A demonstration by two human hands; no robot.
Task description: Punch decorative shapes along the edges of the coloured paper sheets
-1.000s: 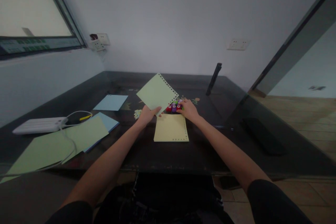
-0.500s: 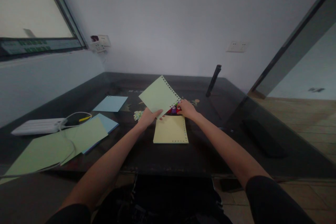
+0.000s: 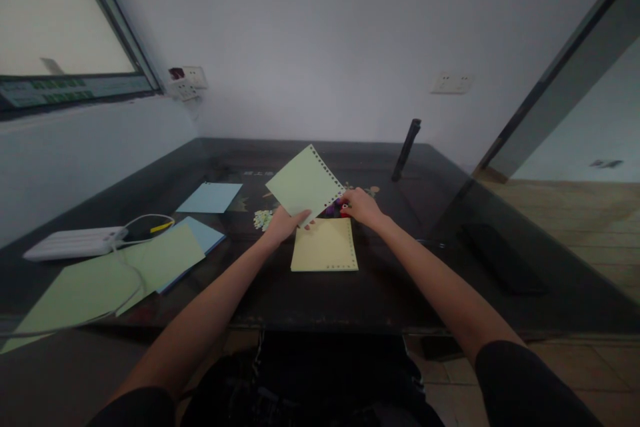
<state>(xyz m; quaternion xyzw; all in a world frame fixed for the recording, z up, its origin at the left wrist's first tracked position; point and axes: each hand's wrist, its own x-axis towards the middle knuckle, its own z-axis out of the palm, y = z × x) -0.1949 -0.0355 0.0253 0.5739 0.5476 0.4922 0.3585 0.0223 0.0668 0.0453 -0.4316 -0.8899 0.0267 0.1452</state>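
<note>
At frame centre, the left hand (image 3: 287,223) pinches the lower corner of a tilted green sheet (image 3: 304,180); rightward, the right hand (image 3: 364,207) curls down at small toys (image 3: 345,211), its grasp unclear.

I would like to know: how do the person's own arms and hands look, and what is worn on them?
The left sleeve and right sleeve are short, dark and plain. Below them, both forearms are bare. The left hand and right hand wear no gloves; no watch or bracelet shows.
</note>
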